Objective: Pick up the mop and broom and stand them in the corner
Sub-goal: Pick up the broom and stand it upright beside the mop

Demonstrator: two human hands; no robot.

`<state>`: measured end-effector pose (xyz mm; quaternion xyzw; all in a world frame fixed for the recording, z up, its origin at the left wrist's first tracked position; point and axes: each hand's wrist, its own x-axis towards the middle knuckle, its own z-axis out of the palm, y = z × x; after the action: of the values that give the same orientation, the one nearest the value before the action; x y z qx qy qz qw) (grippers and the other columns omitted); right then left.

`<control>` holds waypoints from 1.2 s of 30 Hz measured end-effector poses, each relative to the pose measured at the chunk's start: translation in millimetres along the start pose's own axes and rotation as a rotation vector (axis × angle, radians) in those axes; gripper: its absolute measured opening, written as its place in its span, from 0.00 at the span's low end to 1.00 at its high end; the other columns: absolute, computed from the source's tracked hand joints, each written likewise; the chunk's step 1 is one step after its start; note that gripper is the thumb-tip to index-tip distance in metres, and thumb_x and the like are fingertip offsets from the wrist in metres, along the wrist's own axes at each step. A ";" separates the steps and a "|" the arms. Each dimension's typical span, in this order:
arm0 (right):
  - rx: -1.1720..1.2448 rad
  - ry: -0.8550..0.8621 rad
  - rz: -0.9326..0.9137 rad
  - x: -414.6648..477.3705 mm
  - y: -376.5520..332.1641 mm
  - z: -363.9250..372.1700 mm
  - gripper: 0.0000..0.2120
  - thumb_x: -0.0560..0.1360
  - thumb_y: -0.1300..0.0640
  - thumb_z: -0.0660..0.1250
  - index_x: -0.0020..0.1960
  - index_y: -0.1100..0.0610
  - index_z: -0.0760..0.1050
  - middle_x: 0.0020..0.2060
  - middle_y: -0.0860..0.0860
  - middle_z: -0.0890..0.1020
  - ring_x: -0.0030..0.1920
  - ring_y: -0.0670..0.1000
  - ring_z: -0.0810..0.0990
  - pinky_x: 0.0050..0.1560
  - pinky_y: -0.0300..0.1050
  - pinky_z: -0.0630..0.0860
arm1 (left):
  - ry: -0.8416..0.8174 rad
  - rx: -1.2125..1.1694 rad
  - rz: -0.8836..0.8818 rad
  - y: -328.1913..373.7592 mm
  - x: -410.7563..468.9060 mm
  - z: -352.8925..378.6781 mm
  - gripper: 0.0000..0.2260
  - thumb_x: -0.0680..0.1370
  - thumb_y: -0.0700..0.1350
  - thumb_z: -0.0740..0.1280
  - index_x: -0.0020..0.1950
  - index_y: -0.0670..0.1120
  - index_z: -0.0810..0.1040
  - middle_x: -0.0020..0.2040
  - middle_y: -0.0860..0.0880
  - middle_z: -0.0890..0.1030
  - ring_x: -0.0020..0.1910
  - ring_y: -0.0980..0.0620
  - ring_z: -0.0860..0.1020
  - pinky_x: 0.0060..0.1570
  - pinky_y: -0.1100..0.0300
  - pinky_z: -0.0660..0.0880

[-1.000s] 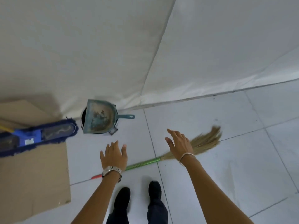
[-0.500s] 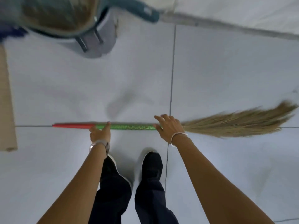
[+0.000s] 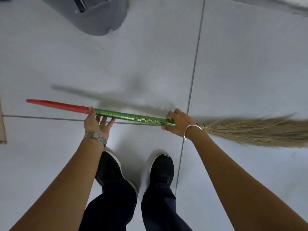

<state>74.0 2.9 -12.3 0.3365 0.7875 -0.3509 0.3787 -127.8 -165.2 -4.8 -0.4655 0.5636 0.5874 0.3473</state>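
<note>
Lifted off the white tiled floor (image 3: 250, 55) since half a second ago, the straw-bristled broom (image 3: 133, 117) with its green-and-red wrapped handle now hangs level above its shadow. Where red meets green the left hand (image 3: 97, 122) holds it, thumb hooked over, fingers straight beneath. Around the green end curls the right hand (image 3: 179, 125); bristles fan out just past that grip. A grey plastic bin (image 3: 100, 19) stands well beyond.

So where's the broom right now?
In the head view the broom runs crosswise mid-frame ahead of the shoes, the left hand holding it mid-length and the right hand gripping beside the bristles, which point right.
</note>
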 end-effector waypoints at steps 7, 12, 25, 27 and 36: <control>0.241 0.064 -0.017 -52.5 -42.0 -82.0 0.14 0.68 0.47 0.71 0.47 0.53 0.72 0.45 0.54 0.77 0.45 0.55 0.75 0.45 0.46 0.71 | -0.176 0.074 0.296 82.3 -118.9 36.0 0.16 0.75 0.45 0.67 0.61 0.49 0.69 0.61 0.47 0.73 0.57 0.47 0.75 0.46 0.42 0.79; 0.476 0.214 -0.017 -116.8 -94.6 -163.3 0.11 0.64 0.49 0.74 0.39 0.48 0.72 0.40 0.50 0.79 0.41 0.51 0.76 0.41 0.42 0.72 | -0.390 0.135 0.509 164.8 -234.6 79.1 0.06 0.75 0.44 0.66 0.49 0.53 0.73 0.49 0.51 0.77 0.54 0.49 0.78 0.43 0.45 0.80; 0.863 0.500 -0.330 -391.9 -263.8 -340.6 0.16 0.62 0.65 0.77 0.31 0.50 0.71 0.30 0.46 0.74 0.34 0.47 0.73 0.40 0.41 0.71 | -0.819 0.313 1.189 337.9 -635.3 92.0 0.13 0.71 0.39 0.69 0.39 0.59 0.78 0.37 0.60 0.75 0.35 0.62 0.79 0.26 0.58 0.79; 0.873 0.530 -0.409 -437.5 -289.8 -358.4 0.16 0.62 0.66 0.76 0.31 0.53 0.70 0.31 0.48 0.74 0.36 0.50 0.73 0.42 0.45 0.72 | -0.876 0.354 1.274 360.1 -700.6 75.9 0.12 0.71 0.40 0.70 0.41 0.60 0.78 0.38 0.60 0.76 0.39 0.56 0.81 0.27 0.57 0.79; 0.881 0.508 -0.684 -575.3 -396.5 -415.7 0.13 0.64 0.63 0.75 0.34 0.53 0.71 0.32 0.51 0.77 0.36 0.54 0.77 0.47 0.57 0.78 | -0.893 0.376 1.542 429.0 -891.2 -6.6 0.11 0.70 0.40 0.71 0.49 0.52 0.76 0.42 0.51 0.74 0.42 0.50 0.81 0.31 0.47 0.81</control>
<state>-111.4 -22.3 778.9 0.2628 0.6975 -0.6540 -0.1294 -237.1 -120.7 977.2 0.3756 0.6183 0.6808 0.1144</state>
